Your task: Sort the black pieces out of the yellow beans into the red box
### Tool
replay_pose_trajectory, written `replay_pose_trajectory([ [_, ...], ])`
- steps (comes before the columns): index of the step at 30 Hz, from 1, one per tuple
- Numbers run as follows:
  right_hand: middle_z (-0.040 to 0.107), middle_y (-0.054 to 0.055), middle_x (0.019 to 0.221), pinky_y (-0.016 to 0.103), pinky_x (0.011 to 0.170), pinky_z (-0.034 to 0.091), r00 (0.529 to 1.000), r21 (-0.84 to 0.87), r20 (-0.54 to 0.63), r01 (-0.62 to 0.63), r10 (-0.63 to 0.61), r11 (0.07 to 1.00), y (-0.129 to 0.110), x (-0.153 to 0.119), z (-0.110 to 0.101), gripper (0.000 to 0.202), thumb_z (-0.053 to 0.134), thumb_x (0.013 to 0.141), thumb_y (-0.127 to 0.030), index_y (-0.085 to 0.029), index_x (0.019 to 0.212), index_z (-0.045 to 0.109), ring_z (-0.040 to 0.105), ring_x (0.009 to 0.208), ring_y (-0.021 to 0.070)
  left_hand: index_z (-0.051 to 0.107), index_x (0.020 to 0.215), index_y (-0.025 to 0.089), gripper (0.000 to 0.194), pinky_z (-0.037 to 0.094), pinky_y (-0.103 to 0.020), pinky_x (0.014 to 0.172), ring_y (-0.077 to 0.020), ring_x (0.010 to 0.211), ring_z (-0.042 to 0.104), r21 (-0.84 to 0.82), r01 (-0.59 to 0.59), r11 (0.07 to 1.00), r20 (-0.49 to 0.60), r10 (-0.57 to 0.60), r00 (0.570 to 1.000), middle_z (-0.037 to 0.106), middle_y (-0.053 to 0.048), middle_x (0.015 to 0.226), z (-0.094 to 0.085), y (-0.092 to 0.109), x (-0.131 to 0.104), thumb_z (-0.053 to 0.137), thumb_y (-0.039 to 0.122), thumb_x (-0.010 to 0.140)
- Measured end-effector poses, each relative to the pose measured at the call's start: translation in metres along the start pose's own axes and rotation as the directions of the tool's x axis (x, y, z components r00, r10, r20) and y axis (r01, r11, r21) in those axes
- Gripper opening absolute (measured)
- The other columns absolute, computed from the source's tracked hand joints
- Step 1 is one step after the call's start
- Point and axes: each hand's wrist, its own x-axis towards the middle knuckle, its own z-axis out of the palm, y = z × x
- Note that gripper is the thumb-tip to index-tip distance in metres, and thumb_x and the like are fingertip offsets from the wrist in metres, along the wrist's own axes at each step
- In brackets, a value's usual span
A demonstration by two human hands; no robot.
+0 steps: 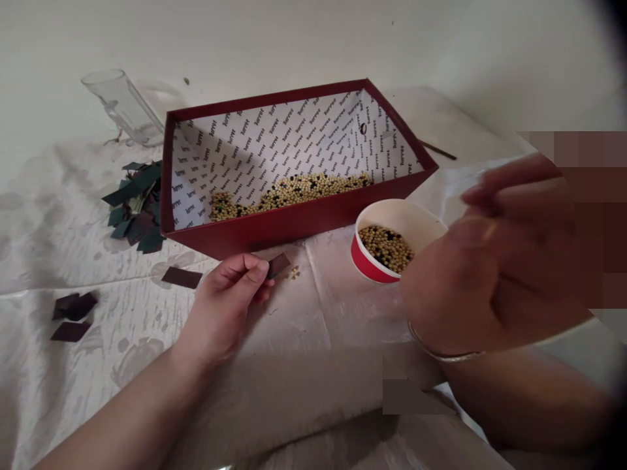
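Observation:
My left hand point(234, 294) pinches a small dark brown rectangular piece point(279, 266) between thumb and fingers, just in front of the red box's near wall. A few pale beads point(294, 272) lie on the cloth beside that piece. My right hand point(490, 254), with a thin bracelet point(445, 356) at the wrist, is raised at the right and partly smeared. Its fingers are drawn together, and whatever is between them is hidden. It overlaps the right side of a red and white paper tub point(377, 267), which holds small yellowish and black beads point(386, 248).
An open dark red box point(294, 222) with a printed white lining holds more beads point(313, 192). Left of it are a pile of dark green and brown pieces point(134, 196) and a clear glass point(122, 108). Loose dark pieces point(73, 331) and one flat strip point(181, 277) lie on the white cloth.

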Motion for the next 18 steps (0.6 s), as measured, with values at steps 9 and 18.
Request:
replay_pose_trajectory([
  [9, 0.062, 0.005, 0.096, 0.033, 0.085, 0.046, 0.731, -0.182, 0.664, -0.051, 0.161, 0.982, 0.002, -0.026, 0.058, 0.01, 0.052, 0.092, -0.015, -0.019, 0.093, 0.061, 0.057, 0.095, 0.0189, 0.063, 0.07, 0.019, 0.013, 0.042, -0.021, 0.052, -0.0096, 0.055, 0.051, -0.103, -0.031, 0.994, -0.163, 0.013, 0.987, 0.061, 0.002, 0.063, 0.002, 0.003, 0.002, 0.073, 0.028, 0.072],
  [18, 0.059, 0.005, 0.091, 0.029, 0.078, 0.041, 0.61, -0.33, 0.729, -0.082, 0.309, 0.94, 0.018, -0.026, 0.073, 0.018, 0.052, 0.088, -0.006, -0.016, 0.084, 0.065, 0.057, 0.088, 0.0173, 0.064, 0.072, 0.019, 0.012, 0.041, -0.021, 0.052, -0.009, 0.055, 0.052, -0.13, -0.036, 0.991, -0.139, 0.018, 0.99, 0.061, 0.002, 0.063, 0.001, 0.0, 0.003, 0.073, 0.027, 0.073],
])
